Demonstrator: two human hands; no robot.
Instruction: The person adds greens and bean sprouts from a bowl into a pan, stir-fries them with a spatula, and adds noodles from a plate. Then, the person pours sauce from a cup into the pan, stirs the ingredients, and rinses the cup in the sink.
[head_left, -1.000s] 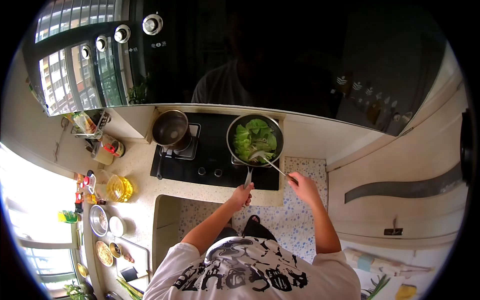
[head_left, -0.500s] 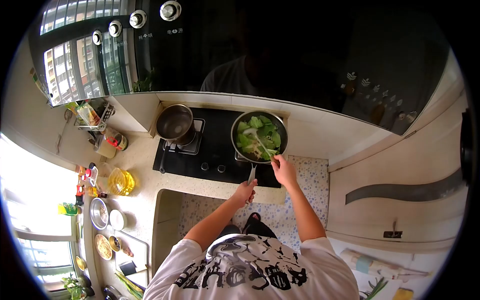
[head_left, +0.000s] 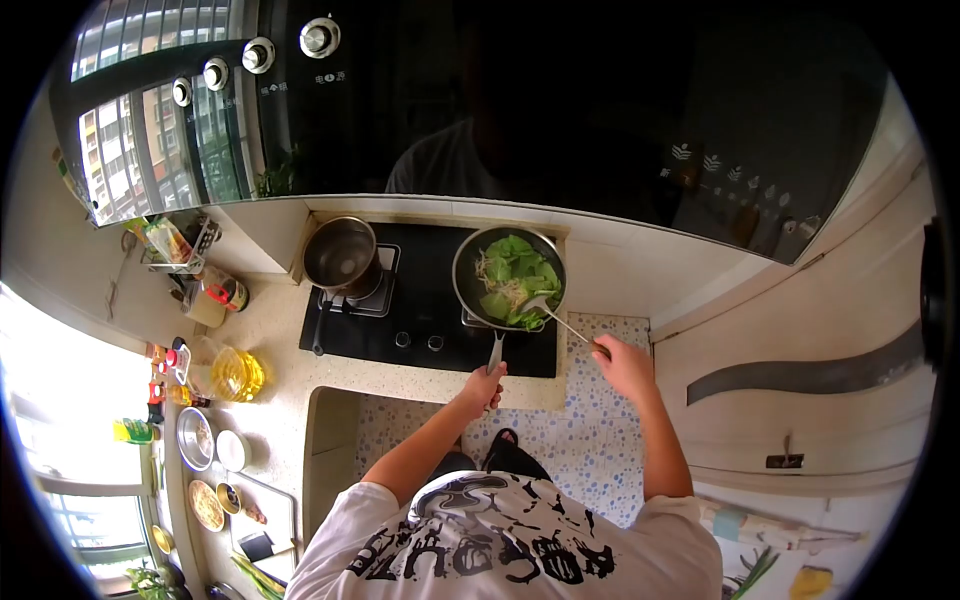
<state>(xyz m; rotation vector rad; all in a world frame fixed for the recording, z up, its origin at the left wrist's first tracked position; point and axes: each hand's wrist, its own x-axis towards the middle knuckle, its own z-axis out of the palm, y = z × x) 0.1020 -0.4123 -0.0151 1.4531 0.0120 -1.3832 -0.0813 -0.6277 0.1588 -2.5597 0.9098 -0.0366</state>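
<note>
My left hand [head_left: 485,388] is wrapped round the handle of a frying pan [head_left: 463,290] on the right burner of the black stove [head_left: 425,250]. Green leaves [head_left: 520,268] and pale strips lie in the pan. With my right hand [head_left: 624,365] I grip the end of a metal spatula [head_left: 573,328], whose head rests among the leaves at the pan's lower right. A dark saucepan [head_left: 341,257] sits on the left burner, with its handle pointing toward me.
Overhead hangs a black range hood [head_left: 560,110]. On the left counter are an oil jug [head_left: 236,375], a metal bowl [head_left: 195,439], a white bowl [head_left: 233,451], a plate of food [head_left: 206,506] and a cutting board [head_left: 278,505]. A cabinet wall stands at right.
My right hand has moved right and down, away from the pan, and the spatula head has shifted to the pan's lower right. The leaves lie differently. My left hand keeps its hold.
</note>
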